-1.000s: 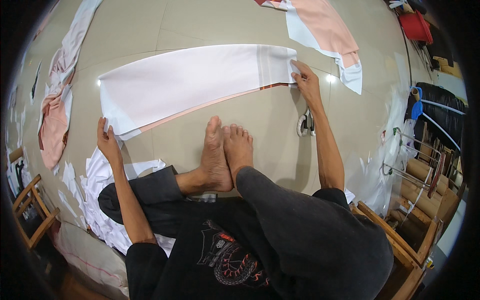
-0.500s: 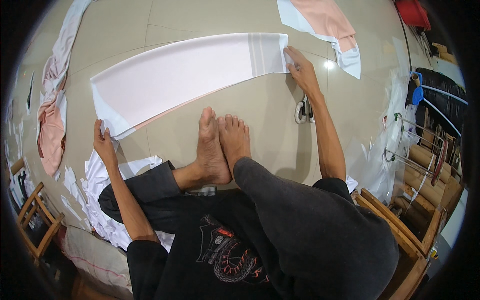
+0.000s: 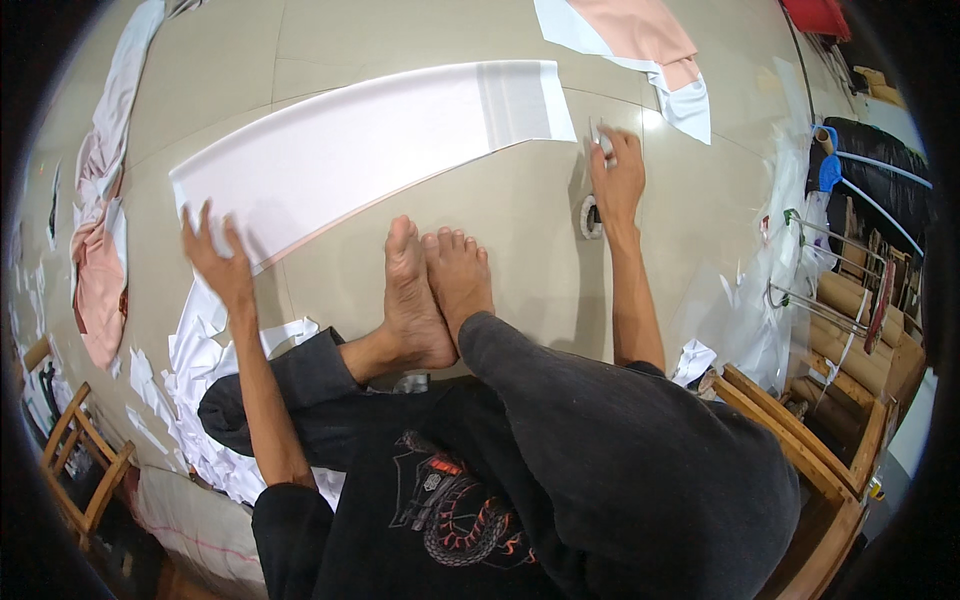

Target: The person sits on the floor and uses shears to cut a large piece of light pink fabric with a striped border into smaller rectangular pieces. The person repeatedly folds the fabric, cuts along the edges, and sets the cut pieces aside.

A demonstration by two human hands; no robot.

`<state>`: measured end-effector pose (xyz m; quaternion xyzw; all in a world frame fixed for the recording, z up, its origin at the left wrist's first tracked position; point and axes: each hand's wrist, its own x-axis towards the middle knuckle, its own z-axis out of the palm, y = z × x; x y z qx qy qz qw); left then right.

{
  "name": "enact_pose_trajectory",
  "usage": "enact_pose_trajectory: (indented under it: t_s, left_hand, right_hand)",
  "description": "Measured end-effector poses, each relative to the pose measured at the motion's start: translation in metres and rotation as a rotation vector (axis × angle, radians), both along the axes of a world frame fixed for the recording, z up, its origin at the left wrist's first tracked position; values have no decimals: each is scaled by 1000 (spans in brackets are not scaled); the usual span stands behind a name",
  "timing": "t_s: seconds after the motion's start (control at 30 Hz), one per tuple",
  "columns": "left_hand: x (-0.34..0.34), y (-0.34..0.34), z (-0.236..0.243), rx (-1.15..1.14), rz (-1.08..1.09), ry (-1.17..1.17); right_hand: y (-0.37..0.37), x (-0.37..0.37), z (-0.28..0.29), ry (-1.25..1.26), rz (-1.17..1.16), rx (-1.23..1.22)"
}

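Note:
A long folded piece of pale pink and white fabric, with a grey striped band at its right end, lies on the floor beyond my bare feet. My left hand is open over the fabric's lower left corner, fingers spread and slightly blurred. My right hand is right of the fabric, off it, with fingers curled on the blades of a pair of scissors; their pale handle shows below the hand.
More pink and white fabric lies at far left and upper right. White scraps heap beside my left leg. At right are clear plastic sheeting, cardboard tubes and a wooden frame; at left, a wooden chair.
My right hand has let go of the fabric's right end and moved to the scissors. My left hand's fingers have spread. The fabric appears slightly higher and further left in view.

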<state>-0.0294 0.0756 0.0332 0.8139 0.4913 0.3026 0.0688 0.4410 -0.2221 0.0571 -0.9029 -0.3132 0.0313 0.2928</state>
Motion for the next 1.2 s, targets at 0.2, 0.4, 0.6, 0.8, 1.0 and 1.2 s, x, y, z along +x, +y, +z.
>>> enact_pose_trajectory:
  t_s: [0.2, 0.4, 0.6, 0.8, 1.0, 1.2]
  left_hand:
    - [152, -3, -24, -24, -376, 93]
    - [183, 3, -57, -35, -374, 442]
    - [86, 38, -54, -87, -386, 481]
    - [153, -2, -36, -104, -608, 367]
    - [248, -45, -54, -41, -684, 333]
    - [278, -55, -61, -1, -661, 324]
  right_hand:
    - [-79, -48, -13, -51, -71, -80]
    - [-100, -64, -3, 146, -140, -75]
    - [-77, -87, 5, 131, -54, -1]
    - [-37, -99, 5, 226, 23, 72]
    - [-82, -86, 4, 246, -117, 20]
    - [-46, -75, 5, 336, 40, 82]
